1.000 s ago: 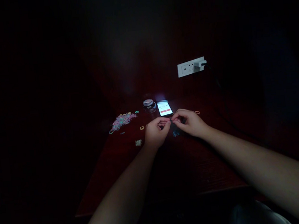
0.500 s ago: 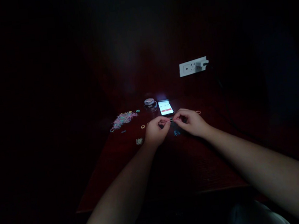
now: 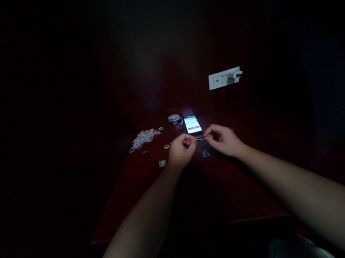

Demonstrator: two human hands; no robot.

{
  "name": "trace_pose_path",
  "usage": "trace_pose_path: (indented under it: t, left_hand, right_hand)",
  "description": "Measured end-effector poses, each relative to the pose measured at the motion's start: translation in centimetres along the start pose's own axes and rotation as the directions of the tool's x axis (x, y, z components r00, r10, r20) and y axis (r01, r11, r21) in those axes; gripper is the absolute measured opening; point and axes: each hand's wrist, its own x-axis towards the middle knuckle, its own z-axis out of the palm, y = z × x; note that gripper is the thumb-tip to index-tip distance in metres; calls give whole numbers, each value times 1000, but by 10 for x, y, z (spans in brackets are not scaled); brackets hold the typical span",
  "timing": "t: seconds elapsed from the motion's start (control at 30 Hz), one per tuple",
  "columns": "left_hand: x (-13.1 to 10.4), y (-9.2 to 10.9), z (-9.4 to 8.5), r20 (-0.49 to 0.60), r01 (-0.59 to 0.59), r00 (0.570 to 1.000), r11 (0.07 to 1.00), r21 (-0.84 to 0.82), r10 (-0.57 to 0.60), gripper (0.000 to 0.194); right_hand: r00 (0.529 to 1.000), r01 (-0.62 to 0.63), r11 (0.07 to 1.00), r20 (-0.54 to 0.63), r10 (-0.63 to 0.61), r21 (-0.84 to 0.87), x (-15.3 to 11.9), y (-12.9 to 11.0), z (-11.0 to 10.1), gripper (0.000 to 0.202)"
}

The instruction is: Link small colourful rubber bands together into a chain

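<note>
My left hand pinches one end of a small pale rubber band between thumb and fingertips. Opposite it, my right hand is closed in a pinch at the band's other end, though the exact contact there is too small and dark to be sure of. Below the fingers lies a little cluster of blue bands on the dark red table. A small bunch of pale yellow bands sits just left of my left wrist.
A heap of mixed coloured bands spreads at the left, with a loose yellow band nearby. Behind my hands are a round lidded jar and a lit phone. A wall socket holds a plug with a dark cable.
My right hand has moved slightly right, away from my left, and more of the pale band shows between them. The whole view has shifted a little.
</note>
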Motion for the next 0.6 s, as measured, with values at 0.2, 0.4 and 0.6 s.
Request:
trace_pose_path:
  t: [0.2,0.4,0.6]
  left_hand:
    - [-1,1,1,7,-3,1000,1000,1,3,7]
    - [0,-1,2,17,-11,1000,1000,4,11,6]
    - [0,0,1,4,-6,1000,1000,8,6,5]
  right_hand:
    - [995,-33,997,97,26,76,-2,-4,3,16]
    - [999,-26,1000,43,26,0,0,-2,2,11]
    - [999,-16,1000,43,16,-2,-1,0,2,9]
